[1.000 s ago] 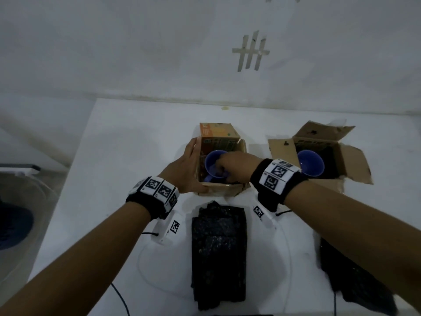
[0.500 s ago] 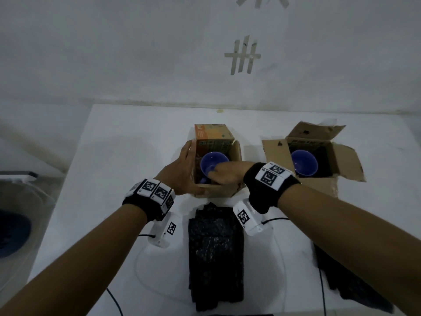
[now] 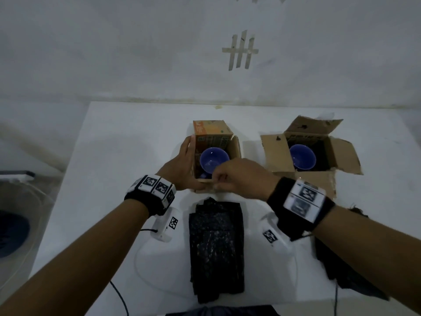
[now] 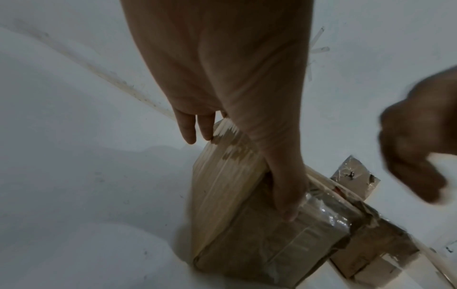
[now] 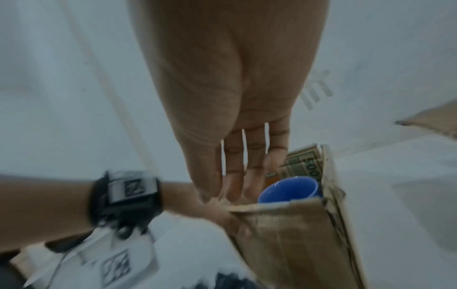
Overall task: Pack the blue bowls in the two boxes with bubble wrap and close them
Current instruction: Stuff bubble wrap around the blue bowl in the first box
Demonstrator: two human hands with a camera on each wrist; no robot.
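Left hand [image 3: 182,165] lies flat, fingers straight, against the left box [image 3: 235,148] side. Right hand [image 3: 239,179] fingers curl at its near rim; any hold cannot be told. Blue bowl [image 3: 214,159] sits inside, between both hands.

We cannot see the right hand's [image 3: 241,177] fingertips in the head view; they curl behind its knuckles at the near rim of the left box [image 3: 235,148]. That hand hides the near edge of the blue bowl [image 3: 213,159]. Right wrist view is motion-blurred. The right bubble wrap [image 3: 341,270] runs under the forearm.
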